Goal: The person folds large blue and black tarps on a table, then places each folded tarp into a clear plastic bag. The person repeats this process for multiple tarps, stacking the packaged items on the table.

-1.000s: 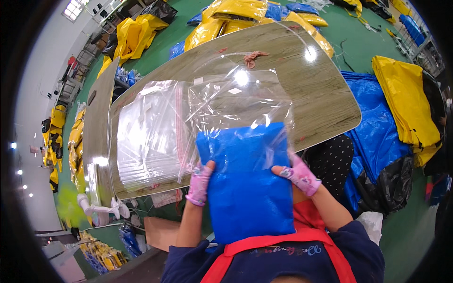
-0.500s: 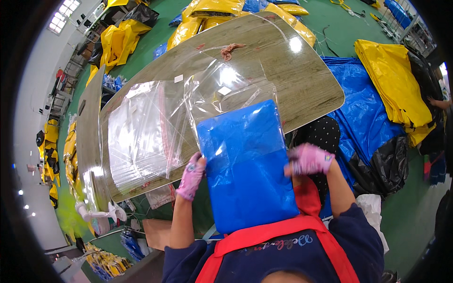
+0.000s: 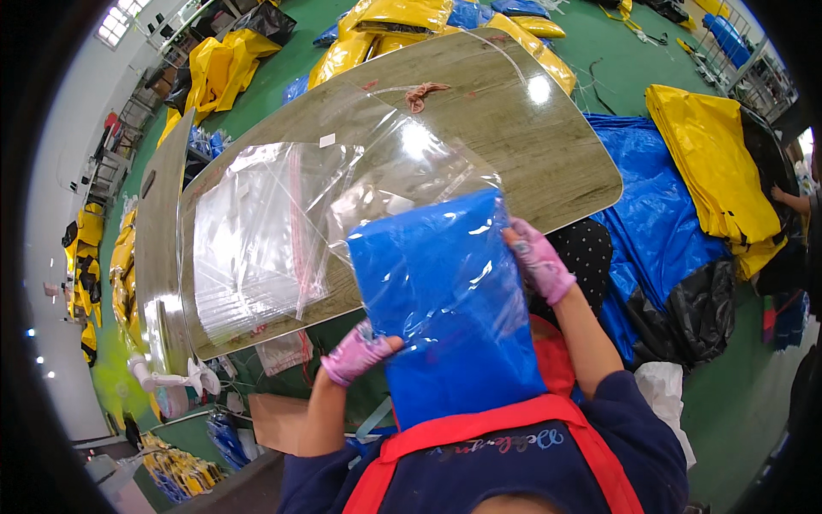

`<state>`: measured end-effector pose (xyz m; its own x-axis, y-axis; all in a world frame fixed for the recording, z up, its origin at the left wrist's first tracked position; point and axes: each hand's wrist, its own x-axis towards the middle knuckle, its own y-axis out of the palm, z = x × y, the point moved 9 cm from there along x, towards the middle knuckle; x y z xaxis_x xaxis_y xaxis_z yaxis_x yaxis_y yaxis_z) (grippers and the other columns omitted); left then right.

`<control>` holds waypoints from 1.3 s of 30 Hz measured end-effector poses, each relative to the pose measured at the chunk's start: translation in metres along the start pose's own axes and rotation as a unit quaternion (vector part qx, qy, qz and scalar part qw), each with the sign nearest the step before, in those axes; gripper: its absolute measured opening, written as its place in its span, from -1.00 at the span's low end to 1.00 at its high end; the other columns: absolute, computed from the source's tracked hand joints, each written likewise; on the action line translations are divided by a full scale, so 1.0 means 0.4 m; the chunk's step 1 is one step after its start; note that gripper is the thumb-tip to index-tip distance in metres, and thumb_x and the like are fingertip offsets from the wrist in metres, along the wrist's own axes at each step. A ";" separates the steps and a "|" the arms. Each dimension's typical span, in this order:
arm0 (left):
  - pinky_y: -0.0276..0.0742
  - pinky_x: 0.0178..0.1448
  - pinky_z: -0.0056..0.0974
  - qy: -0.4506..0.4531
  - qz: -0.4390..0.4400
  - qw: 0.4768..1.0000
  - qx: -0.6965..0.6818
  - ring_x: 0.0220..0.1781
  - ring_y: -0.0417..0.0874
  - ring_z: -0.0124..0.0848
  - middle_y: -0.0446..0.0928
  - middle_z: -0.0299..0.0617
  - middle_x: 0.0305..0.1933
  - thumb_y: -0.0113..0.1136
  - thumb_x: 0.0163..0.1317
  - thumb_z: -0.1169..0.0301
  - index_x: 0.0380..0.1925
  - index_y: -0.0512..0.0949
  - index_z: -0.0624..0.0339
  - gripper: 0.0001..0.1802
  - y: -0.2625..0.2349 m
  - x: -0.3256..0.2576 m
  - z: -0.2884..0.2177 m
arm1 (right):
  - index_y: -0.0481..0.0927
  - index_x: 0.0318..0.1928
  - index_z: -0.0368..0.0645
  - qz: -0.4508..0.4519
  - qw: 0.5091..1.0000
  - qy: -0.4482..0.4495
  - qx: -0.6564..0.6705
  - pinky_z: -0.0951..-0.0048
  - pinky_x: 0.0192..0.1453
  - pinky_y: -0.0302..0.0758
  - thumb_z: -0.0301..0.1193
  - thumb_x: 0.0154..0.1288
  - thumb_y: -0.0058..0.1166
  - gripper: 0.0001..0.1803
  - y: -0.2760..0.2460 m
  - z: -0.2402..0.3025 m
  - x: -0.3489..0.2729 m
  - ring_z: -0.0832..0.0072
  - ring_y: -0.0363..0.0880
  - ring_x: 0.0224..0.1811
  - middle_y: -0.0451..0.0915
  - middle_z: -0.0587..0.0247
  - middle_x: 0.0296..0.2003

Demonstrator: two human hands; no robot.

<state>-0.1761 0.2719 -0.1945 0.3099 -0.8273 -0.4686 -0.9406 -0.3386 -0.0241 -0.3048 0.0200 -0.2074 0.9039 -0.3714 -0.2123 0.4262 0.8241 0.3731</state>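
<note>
A folded blue plastic sheet [image 3: 454,351] leans from my lap onto the table's near edge. Its far part is inside a clear plastic bag [image 3: 411,188], whose loose end lies crumpled over the tabletop. My left hand [image 3: 360,353], in a pink fingerless glove, grips the sheet's left edge with the thumb on top. Higher up on the right, my right hand [image 3: 544,264], gloved alike, is closed on the bag's side, next to the sheet's far right corner. The fingers under both edges are hidden.
On the wood-patterned table [image 3: 548,154] lie a stack of clear bags [image 3: 248,248] and a brownish-pink tied cord [image 3: 419,96]. Large blue sheeting [image 3: 659,223] and a folded yellow sheet [image 3: 711,163] are at the right. Yellow bundles [image 3: 402,15] lie beyond the table. A white fan [image 3: 193,377] stands lower left.
My right hand has moved up along the right edge and closed on the bag. My left hand has shifted inward onto the sheet's edge. The clear bag now covers more of the blue sheet.
</note>
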 end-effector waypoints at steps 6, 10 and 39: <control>0.52 0.16 -0.25 0.037 -0.183 0.975 -0.119 0.08 0.57 -0.33 0.52 -0.11 0.13 0.33 0.22 0.21 0.22 0.37 0.25 -0.37 -0.088 0.044 -0.027 | 0.58 -0.09 -0.26 0.140 0.966 0.121 -0.180 0.53 -0.10 0.57 -0.17 0.27 0.26 -0.59 0.073 -0.036 -0.070 0.57 0.59 -0.20 0.64 0.23 -0.17; 0.53 0.10 -0.27 -0.057 -0.143 0.975 -0.157 0.04 0.57 -0.38 0.53 -0.16 0.08 0.30 0.25 0.24 0.16 0.43 0.23 -0.47 -0.081 0.040 -0.026 | 0.53 0.06 -0.23 0.039 0.968 0.112 -0.220 0.51 -0.17 0.56 -0.20 0.29 0.25 -0.54 0.025 -0.056 -0.044 0.59 0.55 -0.23 0.63 0.29 -0.21; 0.51 -0.16 -0.22 0.225 -0.372 0.897 0.083 -0.20 0.62 -0.24 0.61 -0.14 -0.32 0.23 0.19 0.43 -0.32 0.58 0.23 -0.89 0.116 0.053 -0.037 | 0.25 0.25 -0.21 -0.180 0.962 -0.194 0.065 0.41 0.27 0.35 -0.47 0.03 0.44 -0.19 0.102 0.248 -0.179 0.46 0.44 0.16 0.47 0.28 0.05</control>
<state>-0.2113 0.2317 -0.1924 0.8496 -0.5101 0.1342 -0.4465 -0.8310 -0.3317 -0.3486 0.0377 -0.0875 0.6321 -0.7749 -0.0061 0.6922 0.5611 0.4538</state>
